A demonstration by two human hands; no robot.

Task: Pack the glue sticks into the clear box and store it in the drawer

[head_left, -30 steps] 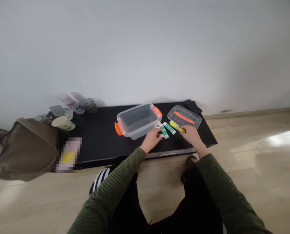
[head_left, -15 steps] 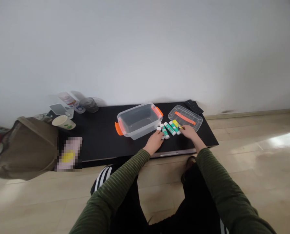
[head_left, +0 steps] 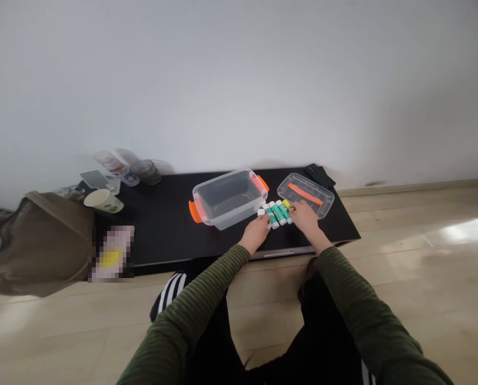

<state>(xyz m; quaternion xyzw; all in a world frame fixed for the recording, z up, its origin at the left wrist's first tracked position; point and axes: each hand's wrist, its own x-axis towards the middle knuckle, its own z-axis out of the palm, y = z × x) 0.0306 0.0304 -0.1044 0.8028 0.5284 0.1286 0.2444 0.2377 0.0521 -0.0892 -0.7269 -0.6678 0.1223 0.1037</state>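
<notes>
Several green-and-white glue sticks lie side by side in a row on the black table, with a yellow glue stick at the row's right end. My left hand has its fingers curled on the leftmost glue stick, partly hiding it. At the other end, my right hand grips the yellow glue stick and covers its near part. Just behind the row stands a clear plastic box without its lid, orange latches at both ends. Its clear lid, with an orange handle, lies beyond my right hand.
Dark patterned items lie at the back right corner. Toward the left are a paper cup, a glass, a spray can, a white device, a brown bag and a blurred pink packet.
My right hand has moved left, pushing the yellow glue stick and its neighbours closer together. The gaps in the row have narrowed. My left hand stays at the left end.
</notes>
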